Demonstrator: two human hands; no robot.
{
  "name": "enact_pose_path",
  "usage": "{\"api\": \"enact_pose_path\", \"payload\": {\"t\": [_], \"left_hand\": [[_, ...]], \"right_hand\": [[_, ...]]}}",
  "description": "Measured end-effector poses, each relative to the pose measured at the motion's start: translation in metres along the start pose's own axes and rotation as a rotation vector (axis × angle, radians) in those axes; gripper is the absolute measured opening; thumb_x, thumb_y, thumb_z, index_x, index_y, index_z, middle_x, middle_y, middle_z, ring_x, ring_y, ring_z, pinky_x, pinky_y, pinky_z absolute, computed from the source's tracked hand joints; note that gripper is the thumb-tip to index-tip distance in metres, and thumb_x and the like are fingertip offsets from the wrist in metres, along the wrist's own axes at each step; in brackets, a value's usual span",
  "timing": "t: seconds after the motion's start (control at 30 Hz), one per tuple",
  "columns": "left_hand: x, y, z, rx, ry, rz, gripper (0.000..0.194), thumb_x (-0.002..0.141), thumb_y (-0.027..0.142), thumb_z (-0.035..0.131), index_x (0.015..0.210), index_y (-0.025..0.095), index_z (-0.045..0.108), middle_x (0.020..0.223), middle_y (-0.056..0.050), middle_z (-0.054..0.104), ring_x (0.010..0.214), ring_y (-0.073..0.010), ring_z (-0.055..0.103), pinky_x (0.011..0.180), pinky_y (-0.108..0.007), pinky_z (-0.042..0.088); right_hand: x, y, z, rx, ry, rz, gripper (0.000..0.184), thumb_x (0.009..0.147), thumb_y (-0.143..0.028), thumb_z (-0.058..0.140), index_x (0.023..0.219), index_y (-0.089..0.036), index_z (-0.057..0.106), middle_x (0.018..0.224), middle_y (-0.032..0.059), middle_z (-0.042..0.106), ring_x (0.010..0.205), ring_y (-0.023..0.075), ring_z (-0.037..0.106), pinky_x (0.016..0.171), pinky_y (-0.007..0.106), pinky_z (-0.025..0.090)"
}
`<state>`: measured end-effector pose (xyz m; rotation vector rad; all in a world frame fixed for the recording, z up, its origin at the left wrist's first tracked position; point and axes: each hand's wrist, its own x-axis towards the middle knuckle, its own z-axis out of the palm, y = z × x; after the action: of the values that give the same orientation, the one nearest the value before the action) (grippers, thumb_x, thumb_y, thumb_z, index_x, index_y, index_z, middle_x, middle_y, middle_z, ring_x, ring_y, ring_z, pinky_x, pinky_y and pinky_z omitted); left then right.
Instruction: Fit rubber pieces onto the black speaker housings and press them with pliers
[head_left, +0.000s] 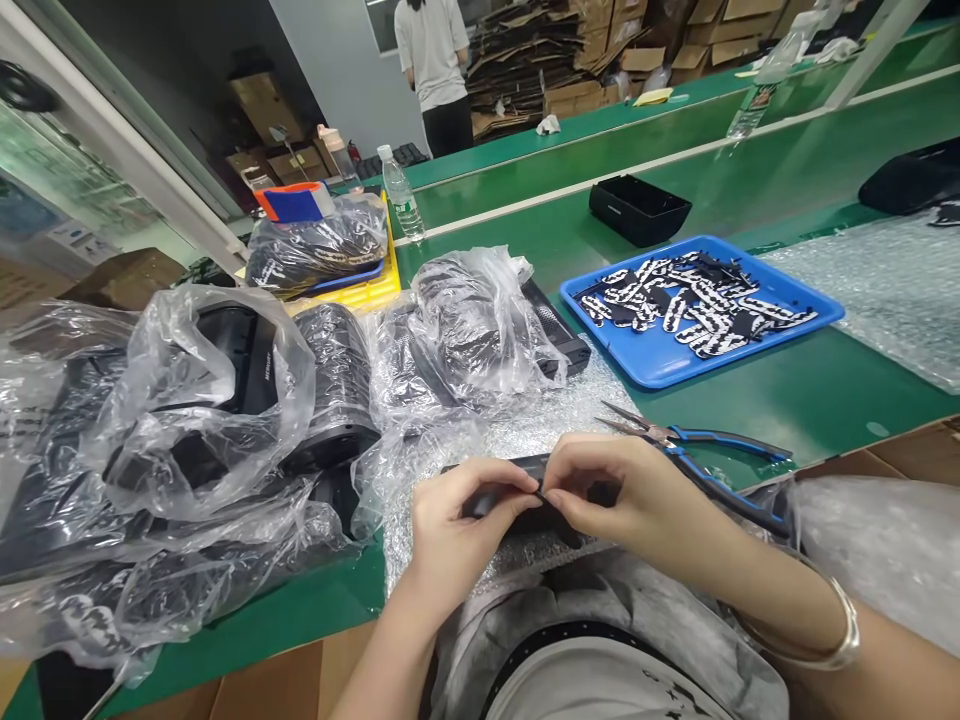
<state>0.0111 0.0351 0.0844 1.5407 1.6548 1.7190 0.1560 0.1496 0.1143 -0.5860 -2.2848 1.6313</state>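
Thumb and forefinger of my left hand [450, 525] are pinched together over a small, thin black piece [541, 496]. My right hand [634, 490] pinches the same piece from the other side, the fingertips of both hands nearly meeting. Its exact kind is too small to tell. Below the fingers lies a black plastic part [536, 464], mostly hidden by both hands, on a sheet of bubble wrap [510, 436]. Just beyond my right wrist are long-nosed pliers [664, 436] with blue and black handles, their jaws apart.
A blue tray [652, 378] holds many small black-and-white pieces [705, 305]. Black housings in clear plastic bags [480, 320] crowd the left side. Farther back stand an open black housing [637, 212], a water bottle [401, 195] and a yellow crate [390, 265]. A person [435, 60] stands beyond the bench.
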Motion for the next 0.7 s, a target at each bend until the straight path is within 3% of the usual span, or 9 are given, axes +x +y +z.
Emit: {"api": "enact_pose_path", "payload": {"t": [0.13, 0.27, 0.4, 0.47, 0.53, 0.63, 0.7], "left_hand": [[0.002, -0.002, -0.002, 0.112, -0.041, 0.131, 0.018, 0.082, 0.003, 0.072, 0.088, 0.019, 0.069, 0.080, 0.001, 0.071, 0.071, -0.0108, 0.068, 0.067, -0.017, 0.057], [0.004, -0.003, -0.006, 0.210, -0.129, 0.297, 0.014, 0.088, 0.006, 0.066, 0.091, 0.019, 0.070, 0.083, -0.001, 0.068, 0.072, -0.0103, 0.066, 0.065, -0.017, 0.054], [0.005, -0.002, -0.006, 0.302, -0.173, 0.321, 0.010, 0.091, 0.014, 0.064, 0.085, 0.020, 0.069, 0.082, -0.002, 0.067, 0.070, -0.0107, 0.065, 0.063, -0.018, 0.054], [0.005, -0.002, -0.004, 0.304, -0.152, 0.322, 0.011, 0.090, 0.014, 0.066, 0.081, 0.019, 0.067, 0.085, -0.002, 0.065, 0.073, -0.0119, 0.064, 0.065, -0.020, 0.055], [0.005, -0.003, -0.003, 0.292, -0.059, 0.311, 0.012, 0.087, 0.010, 0.069, 0.080, 0.019, 0.066, 0.088, -0.002, 0.063, 0.077, -0.0123, 0.063, 0.068, -0.021, 0.054], [0.005, -0.004, -0.003, 0.240, 0.147, 0.256, 0.019, 0.083, 0.001, 0.069, 0.080, 0.019, 0.067, 0.087, -0.001, 0.059, 0.078, -0.0110, 0.059, 0.065, -0.019, 0.052], [0.006, -0.005, -0.003, 0.195, 0.189, 0.245, 0.021, 0.082, -0.001, 0.068, 0.079, 0.019, 0.067, 0.083, 0.000, 0.059, 0.076, -0.0107, 0.058, 0.064, -0.020, 0.051]], "right_hand": [[0.000, -0.008, -0.002, -0.162, -0.005, -0.017, 0.011, 0.077, -0.009, 0.054, 0.069, -0.016, 0.056, 0.061, -0.0036, 0.049, 0.056, 0.0081, 0.040, 0.050, 0.020, 0.028], [0.004, -0.003, -0.003, -0.102, -0.106, 0.033, 0.011, 0.081, -0.012, 0.049, 0.071, -0.017, 0.052, 0.060, -0.0049, 0.044, 0.055, 0.0078, 0.035, 0.048, 0.020, 0.025], [0.005, 0.003, 0.002, -0.058, -0.116, 0.060, 0.011, 0.083, -0.018, 0.048, 0.072, -0.017, 0.051, 0.061, -0.0042, 0.043, 0.055, 0.0085, 0.034, 0.048, 0.021, 0.025], [0.004, 0.004, 0.000, -0.105, 0.007, 0.009, 0.012, 0.082, -0.019, 0.047, 0.071, -0.017, 0.051, 0.062, -0.0028, 0.045, 0.057, 0.0092, 0.037, 0.050, 0.021, 0.027], [0.000, 0.005, -0.009, -0.142, 0.226, -0.027, 0.012, 0.081, -0.021, 0.047, 0.070, -0.018, 0.050, 0.063, -0.0015, 0.046, 0.059, 0.0103, 0.039, 0.052, 0.022, 0.031], [-0.019, 0.011, -0.033, -0.099, 0.590, 0.051, 0.012, 0.080, -0.028, 0.053, 0.071, -0.019, 0.051, 0.064, -0.0004, 0.047, 0.059, 0.0119, 0.042, 0.053, 0.023, 0.034], [-0.045, 0.021, -0.050, -0.073, 0.811, 0.128, 0.016, 0.081, -0.034, 0.058, 0.076, -0.020, 0.054, 0.067, 0.0004, 0.051, 0.059, 0.0127, 0.045, 0.053, 0.023, 0.035]]}}
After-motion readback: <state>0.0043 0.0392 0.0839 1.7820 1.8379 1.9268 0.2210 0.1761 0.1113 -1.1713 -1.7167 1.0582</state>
